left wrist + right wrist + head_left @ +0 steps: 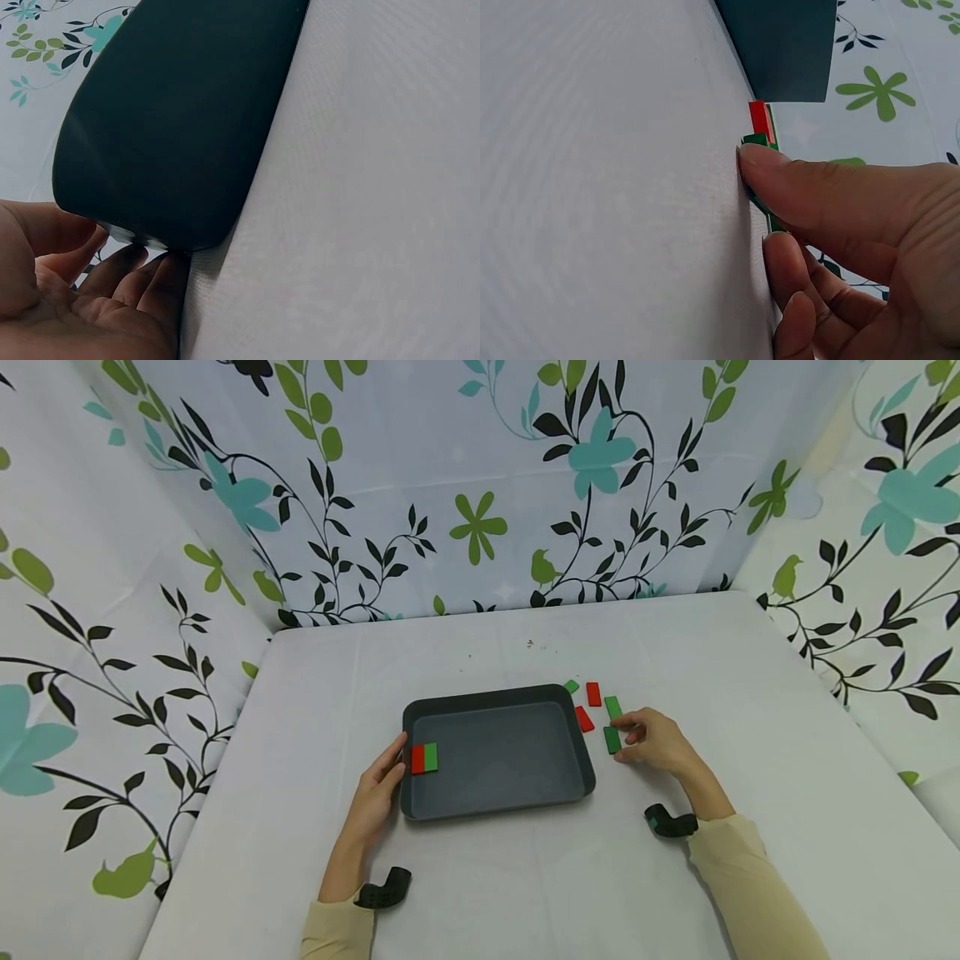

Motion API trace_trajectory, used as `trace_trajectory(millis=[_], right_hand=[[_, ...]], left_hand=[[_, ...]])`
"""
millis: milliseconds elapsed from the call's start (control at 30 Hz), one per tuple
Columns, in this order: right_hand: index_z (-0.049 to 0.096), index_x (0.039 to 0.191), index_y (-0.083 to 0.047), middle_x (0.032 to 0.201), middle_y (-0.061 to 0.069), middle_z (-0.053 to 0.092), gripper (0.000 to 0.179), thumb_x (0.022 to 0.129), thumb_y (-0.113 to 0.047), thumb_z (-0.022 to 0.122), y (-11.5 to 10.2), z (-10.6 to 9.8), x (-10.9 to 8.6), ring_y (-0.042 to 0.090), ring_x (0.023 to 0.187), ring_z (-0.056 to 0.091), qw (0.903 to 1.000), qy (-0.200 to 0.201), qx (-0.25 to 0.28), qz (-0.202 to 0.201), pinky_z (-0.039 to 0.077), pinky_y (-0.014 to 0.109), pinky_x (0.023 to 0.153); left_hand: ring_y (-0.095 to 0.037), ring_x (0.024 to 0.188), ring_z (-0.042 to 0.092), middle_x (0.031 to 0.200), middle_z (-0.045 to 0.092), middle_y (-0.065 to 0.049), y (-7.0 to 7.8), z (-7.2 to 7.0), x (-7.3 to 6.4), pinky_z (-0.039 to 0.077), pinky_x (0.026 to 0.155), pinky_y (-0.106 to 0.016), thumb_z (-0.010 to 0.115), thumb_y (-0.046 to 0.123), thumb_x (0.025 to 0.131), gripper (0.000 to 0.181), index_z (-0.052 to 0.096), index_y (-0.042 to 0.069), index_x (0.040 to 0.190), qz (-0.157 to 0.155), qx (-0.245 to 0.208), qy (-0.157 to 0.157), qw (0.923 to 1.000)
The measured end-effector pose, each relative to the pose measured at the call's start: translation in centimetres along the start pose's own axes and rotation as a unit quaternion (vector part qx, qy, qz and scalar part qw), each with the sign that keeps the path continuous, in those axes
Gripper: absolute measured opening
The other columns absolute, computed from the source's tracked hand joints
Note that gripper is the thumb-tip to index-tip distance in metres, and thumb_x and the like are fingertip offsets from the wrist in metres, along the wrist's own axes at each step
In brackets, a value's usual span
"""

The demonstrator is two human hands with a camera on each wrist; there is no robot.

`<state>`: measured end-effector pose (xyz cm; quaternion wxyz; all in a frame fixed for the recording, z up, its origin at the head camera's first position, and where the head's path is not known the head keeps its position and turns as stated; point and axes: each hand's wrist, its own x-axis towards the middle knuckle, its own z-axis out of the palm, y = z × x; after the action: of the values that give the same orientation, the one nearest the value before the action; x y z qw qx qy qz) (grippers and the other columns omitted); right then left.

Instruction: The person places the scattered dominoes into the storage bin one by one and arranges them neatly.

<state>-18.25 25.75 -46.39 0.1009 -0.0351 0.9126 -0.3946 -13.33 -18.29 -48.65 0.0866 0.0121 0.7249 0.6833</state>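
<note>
- The dark green block (612, 740) lies on the bench (495, 893), off the right side of the tray.
- The right hand (654, 742) has it pinched between a bent thumb and finger.
- Just behind it lies a lighter green block (613, 707), near that hand's fingertips.
- Two red blocks lie on the bench to the left of these: a nearer red block (584, 719) right by the tray's side, and a farther red block (593, 694) beyond it.
- Another green block (572, 687) sits by the tray's far right corner, partly hidden.
- The dark grey tray (502, 764) stands flat in the middle, holding a red tile (417, 759) and a green tile (431, 757) side by side, touching, near its left end.
- The left hand (375, 795) touches that end, fingers loosely bent and thumb apart from them; the two hands are well apart.
- Each wrist wears a black camera (384, 889) beside a beige sleeve (753, 889).
- Around the bench hang white curtains (420, 460) printed with leaves, flowers and birds.
</note>
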Motion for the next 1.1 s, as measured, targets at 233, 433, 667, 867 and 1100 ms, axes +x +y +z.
trace_trajectory(millis=[233,433,667,867,1100], right_hand=[[0.062,0.125,0.003,0.101,0.017,0.064,0.054,0.075,-0.007,0.082,-0.5,-0.5,-0.4,0.026,0.091,0.058,1.0000,-0.001,-0.008,-0.001,0.048,0.030,0.073],[0.059,0.129,0.002,0.109,0.020,0.065,0.052,0.081,-0.007,0.077,-1.8,-1.3,-1.1,0.030,0.098,0.061,0.9995,0.029,0.013,0.008,0.049,0.029,0.073],[0.059,0.129,0.001,0.107,0.019,0.064,0.050,0.082,-0.006,0.076,-3.9,-1.3,-1.2,0.021,0.090,0.063,0.9952,0.074,0.058,-0.026,0.052,0.016,0.070],[0.060,0.128,0.000,0.109,0.018,0.062,0.050,0.081,-0.006,0.077,-6.0,-0.7,-0.9,0.009,0.086,0.062,0.9893,0.088,0.104,-0.053,0.052,0.014,0.071],[0.060,0.128,0.001,0.110,0.021,0.061,0.051,0.080,-0.003,0.077,-8.4,0.6,-0.3,0.007,0.085,0.062,0.9820,0.080,0.147,-0.088,0.054,0.018,0.068]], left_hand=[[-0.017,0.152,0.013,0.162,0.023,-0.003,-0.1,0.0,0.1,0.027,0.103,-0.001,0.038,0.007,0.105,0.050,0.030,0.012,0.155,-0.002,0.000,0.001,1.0000],[-0.018,0.151,0.014,0.162,0.023,-0.005,-0.1,0.1,0.1,0.027,0.103,-0.002,0.037,0.007,0.105,0.050,0.029,0.011,0.155,-0.001,0.001,0.004,1.0000],[-0.018,0.152,0.014,0.162,0.023,-0.005,-0.1,0.1,0.1,0.026,0.105,-0.003,0.037,0.006,0.105,0.050,0.029,0.011,0.155,-0.003,0.004,0.006,1.0000],[-0.016,0.151,0.014,0.162,0.023,-0.003,-0.1,0.1,0.0,0.024,0.113,-0.012,0.037,0.007,0.105,0.050,0.030,0.013,0.155,-0.011,0.003,0.008,0.9999],[-0.016,0.151,0.014,0.162,0.023,-0.003,0.0,0.1,0.1,0.015,0.122,-0.035,0.037,0.006,0.105,0.051,0.029,0.013,0.155,-0.012,-0.002,0.008,0.9999]])
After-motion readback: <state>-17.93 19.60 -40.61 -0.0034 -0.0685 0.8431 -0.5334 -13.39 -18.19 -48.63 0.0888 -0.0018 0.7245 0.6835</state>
